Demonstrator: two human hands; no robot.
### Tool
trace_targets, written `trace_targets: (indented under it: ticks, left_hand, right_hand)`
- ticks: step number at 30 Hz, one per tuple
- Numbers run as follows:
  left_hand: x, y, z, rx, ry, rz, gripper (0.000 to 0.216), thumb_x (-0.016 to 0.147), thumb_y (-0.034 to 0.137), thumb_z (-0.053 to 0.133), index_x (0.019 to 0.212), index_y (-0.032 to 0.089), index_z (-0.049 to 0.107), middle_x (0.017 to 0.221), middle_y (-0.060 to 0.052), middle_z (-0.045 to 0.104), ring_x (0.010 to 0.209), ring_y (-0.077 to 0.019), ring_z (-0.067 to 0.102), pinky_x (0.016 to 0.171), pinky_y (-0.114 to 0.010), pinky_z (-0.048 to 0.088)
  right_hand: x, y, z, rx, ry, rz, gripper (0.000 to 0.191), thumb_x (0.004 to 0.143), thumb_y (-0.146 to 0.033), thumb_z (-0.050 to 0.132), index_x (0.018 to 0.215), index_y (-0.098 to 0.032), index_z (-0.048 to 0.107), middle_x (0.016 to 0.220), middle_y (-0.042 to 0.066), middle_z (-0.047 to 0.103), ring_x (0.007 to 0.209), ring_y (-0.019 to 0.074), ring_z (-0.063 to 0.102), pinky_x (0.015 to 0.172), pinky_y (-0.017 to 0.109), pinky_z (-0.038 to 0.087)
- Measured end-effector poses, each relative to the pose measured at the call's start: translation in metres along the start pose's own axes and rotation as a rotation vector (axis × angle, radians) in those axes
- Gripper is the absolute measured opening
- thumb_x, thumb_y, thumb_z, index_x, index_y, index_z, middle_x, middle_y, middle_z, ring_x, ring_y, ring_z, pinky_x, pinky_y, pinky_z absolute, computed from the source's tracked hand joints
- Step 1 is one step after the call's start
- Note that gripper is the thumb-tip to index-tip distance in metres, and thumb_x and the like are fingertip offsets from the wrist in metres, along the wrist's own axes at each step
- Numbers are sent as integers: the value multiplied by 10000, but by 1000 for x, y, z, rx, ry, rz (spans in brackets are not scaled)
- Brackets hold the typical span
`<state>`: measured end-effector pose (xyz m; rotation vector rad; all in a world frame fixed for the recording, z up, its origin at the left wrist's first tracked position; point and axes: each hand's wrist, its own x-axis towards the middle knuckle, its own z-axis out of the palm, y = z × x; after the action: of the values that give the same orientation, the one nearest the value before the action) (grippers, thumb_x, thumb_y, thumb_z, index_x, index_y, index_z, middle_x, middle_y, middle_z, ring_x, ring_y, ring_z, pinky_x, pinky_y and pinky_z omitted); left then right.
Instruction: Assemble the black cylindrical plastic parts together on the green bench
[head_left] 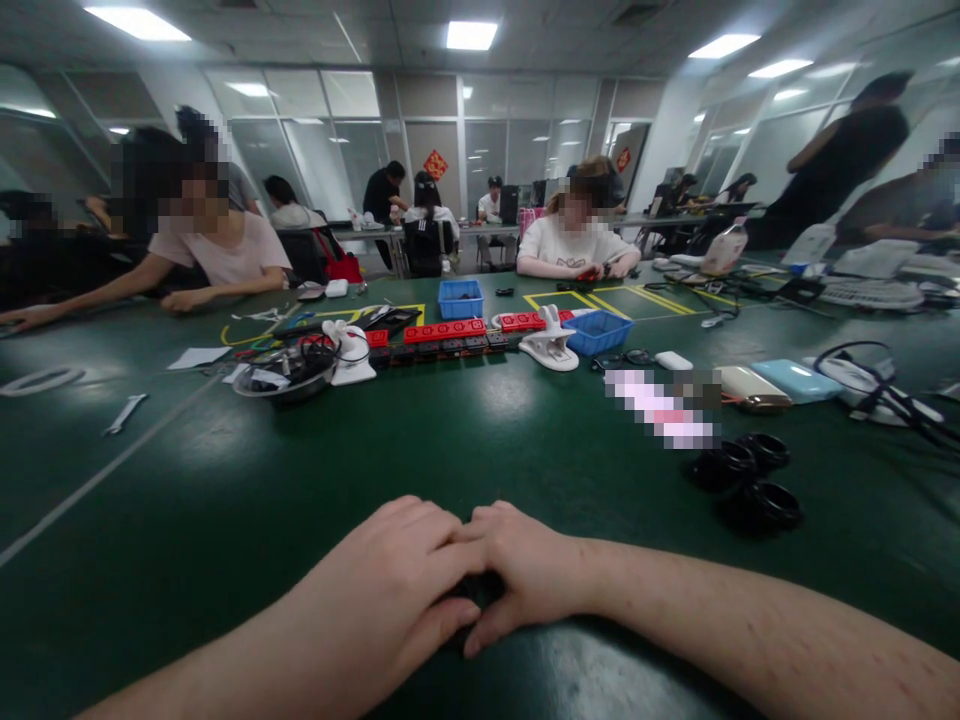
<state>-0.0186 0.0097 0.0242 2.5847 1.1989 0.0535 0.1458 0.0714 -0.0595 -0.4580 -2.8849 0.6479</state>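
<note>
My left hand (401, 565) and my right hand (517, 560) meet low in the middle of the view, just over the green table (420, 450). Both are closed, with fingers curled and the thumb tips almost together. A bit of something black (489, 584) shows between them; the fingers hide most of it, so its kind cannot be made out. To the right of my right hand stand several black, hollow round parts (769, 505).
Beyond my hands are a metal bowl (281, 385) of cables, red-and-black blocks in a row (444, 331), a white clip stand (550, 345) and blue bins (598, 330). A wrench (125, 414) lies left. Across the table, a person in white (574, 245) works.
</note>
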Motion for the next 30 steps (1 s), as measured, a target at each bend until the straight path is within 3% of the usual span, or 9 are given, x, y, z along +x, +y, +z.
trace_targets:
  ticks: [4, 8, 17, 25, 30]
  left_hand:
    - [-6, -7, -7, -161, -131, 100, 337, 811, 44, 503, 975, 314, 620, 1051, 38, 585, 947, -143, 538, 810, -239, 404]
    - [-5, -11, -1, -154, -168, 69, 382, 773, 11, 539, 1015, 297, 612, 1061, 28, 610, 962, -155, 555, 832, -264, 405]
    - [15, 10, 4, 121, -292, -198, 188, 727, 224, 687, 890, 135, 658, 901, -90, 667, 850, -267, 612, 749, -372, 462]
    - [14, 10, 31, 228, -120, -311, 335, 779, 426, 589, 874, 109, 642, 742, -104, 659, 689, -289, 631, 612, -389, 470]
    - [13, 14, 34, 281, -52, -335, 368, 801, 482, 538, 800, 130, 644, 692, -88, 643, 649, -270, 619, 588, -379, 460]
  right_hand:
    - [0, 2, 2, 0, 6, 3, 385, 641, -523, 664, 862, -216, 591, 817, -16, 575, 756, 137, 482, 655, 253, 297]
    - [0, 1, 0, -9, 3, 5, 396, 632, -522, 672, 876, -221, 589, 776, -21, 558, 732, 131, 474, 634, 243, 293]
    - [0, 0, 1, -25, -19, 33, 389, 628, -511, 677, 855, -204, 600, 783, -15, 566, 735, 134, 472, 641, 247, 298]
    - [1, 0, 1, -100, -21, 12, 377, 630, -504, 667, 829, -194, 585, 732, -16, 537, 702, 135, 474, 622, 242, 305]
    - [1, 1, 3, -95, -3, 2, 357, 635, -483, 670, 815, -188, 580, 725, -19, 538, 689, 129, 470, 620, 241, 307]
